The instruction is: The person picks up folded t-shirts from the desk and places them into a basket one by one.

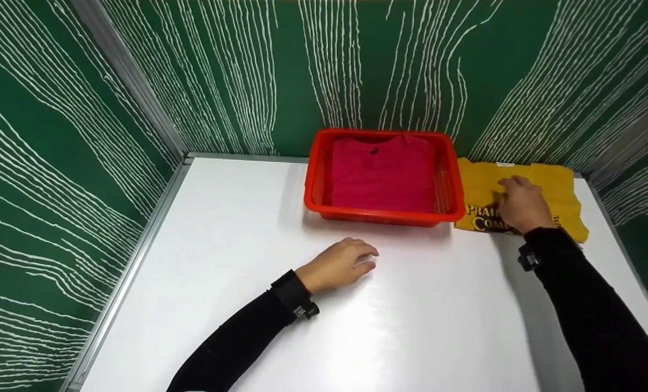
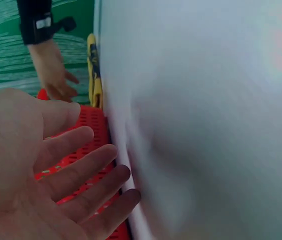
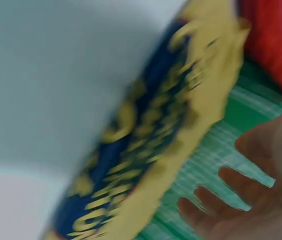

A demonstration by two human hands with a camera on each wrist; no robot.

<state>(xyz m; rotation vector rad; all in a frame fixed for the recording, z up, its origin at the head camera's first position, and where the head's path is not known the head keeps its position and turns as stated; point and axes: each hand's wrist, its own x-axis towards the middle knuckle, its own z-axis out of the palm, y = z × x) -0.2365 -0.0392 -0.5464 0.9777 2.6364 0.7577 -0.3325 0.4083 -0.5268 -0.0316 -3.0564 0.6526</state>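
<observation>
Pink shirt (image 1: pixel 382 179) and yellow shirt (image 1: pixel 562 189) lie folded along the far side of the worktop (image 1: pixel 236 218). Leftmost, the left hand (image 1: pixel 339 264) is loosely open and empty, before a red basket (image 1: pixel 383 216) containing the pink shirt. Just right of the basket lies the yellow one, print upward; above it the right hand (image 1: pixel 524 204) has its fingers parted, gripping nothing.

Left hand (image 1: pixel 339 264) relaxed, right hand (image 1: pixel 524 204) farther forward

Head view looks down; wrists share yellow shirt (image 3: pixel 153 132).
</observation>
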